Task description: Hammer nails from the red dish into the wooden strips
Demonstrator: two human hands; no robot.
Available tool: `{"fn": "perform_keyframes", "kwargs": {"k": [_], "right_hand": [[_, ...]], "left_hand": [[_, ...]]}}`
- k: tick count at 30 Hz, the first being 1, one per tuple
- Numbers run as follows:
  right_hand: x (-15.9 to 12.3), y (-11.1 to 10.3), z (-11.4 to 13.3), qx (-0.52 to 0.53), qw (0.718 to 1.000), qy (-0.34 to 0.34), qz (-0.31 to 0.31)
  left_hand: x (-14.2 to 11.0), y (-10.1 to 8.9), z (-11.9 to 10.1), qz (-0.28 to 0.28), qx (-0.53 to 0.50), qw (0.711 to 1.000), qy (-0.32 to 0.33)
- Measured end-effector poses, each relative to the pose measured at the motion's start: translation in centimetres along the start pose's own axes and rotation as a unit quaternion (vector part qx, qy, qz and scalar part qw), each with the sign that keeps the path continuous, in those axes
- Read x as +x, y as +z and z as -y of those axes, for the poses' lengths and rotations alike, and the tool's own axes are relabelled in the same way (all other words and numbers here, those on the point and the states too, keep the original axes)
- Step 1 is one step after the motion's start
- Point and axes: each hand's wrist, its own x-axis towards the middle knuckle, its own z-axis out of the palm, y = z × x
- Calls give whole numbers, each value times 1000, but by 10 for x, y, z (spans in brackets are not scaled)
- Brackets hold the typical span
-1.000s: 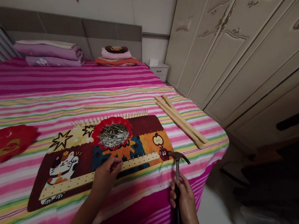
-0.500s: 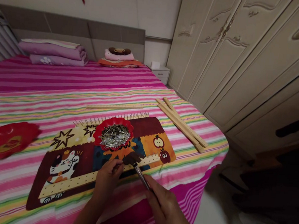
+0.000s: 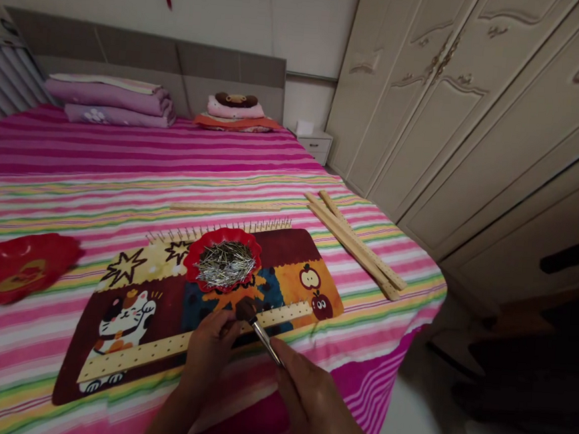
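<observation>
My right hand [image 3: 305, 395] grips a hammer [image 3: 255, 325] by its handle; the head hangs just over a light wooden strip with holes [image 3: 179, 343]. My left hand [image 3: 212, 348] is pinched together on the strip right beside the hammer head, on something I cannot make out. The strip lies across a colourful cartoon mat [image 3: 128, 284] on the striped bed. Just behind the hands sits a red dish full of small nails [image 3: 223, 262]. A second strip with nails standing in it [image 3: 218, 228] runs along the mat's far edge.
Loose wooden strips [image 3: 357, 246] lie at the right of the striped bed [image 3: 123, 164] near its corner. A red plate [image 3: 9, 272] sits at the left. Folded blankets [image 3: 108, 99] and pillows are by the headboard. Wardrobe doors [image 3: 453, 103] stand to the right, beyond the bed's edge.
My right hand swung the hammer from the bed's right edge leftwards and down to the strip beside my left hand. The left hand has stayed on the strip.
</observation>
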Motion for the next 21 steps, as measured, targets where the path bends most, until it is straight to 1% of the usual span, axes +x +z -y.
{"fn": "perform_keyframes", "kwargs": {"k": [2, 4, 5, 6, 7, 9, 10, 11, 14, 16, 17, 19, 21], "right_hand": [[-5, -1, 0, 53, 998, 22, -38], [-12, -2, -4, 102, 986, 69, -112], [-15, -2, -8, 131, 973, 102, -159], [-19, -2, -14, 168, 954, 141, -203], [-22, -2, -20, 212, 928, 185, -245], [-27, 0, -34, 296, 863, 257, -319], [-29, 2, -43, 328, 833, 279, -347], [-31, 4, -51, 350, 811, 288, -369], [-39, 10, -77, 386, 780, 299, -391], [-43, 15, -91, 410, 765, 299, -396], [-44, 16, -96, 420, 760, 298, -396], [-45, 18, -102, 435, 757, 292, -391], [-44, 17, -104, 437, 758, 289, -387]], "left_hand": [[1, 0, 1, -2, 4, 1000, 4], [1, 1, 2, -2, 2, 1000, 8], [1, 1, 2, 0, 0, 1000, 8], [1, 1, 3, 3, -5, 1000, 7], [1, 1, 3, 6, -10, 1000, 4], [0, -3, 2, 10, -24, 1000, -6], [1, -5, 2, 7, -30, 999, -10], [3, -9, 2, 0, -33, 999, -11], [13, -21, 3, -49, -12, 999, 4], [27, -28, 3, -83, 34, 996, 15], [34, -30, 2, -87, 68, 994, 19], [50, -32, -1, -68, 145, 987, 23], [63, -30, -9, -27, 219, 975, 18]]}}
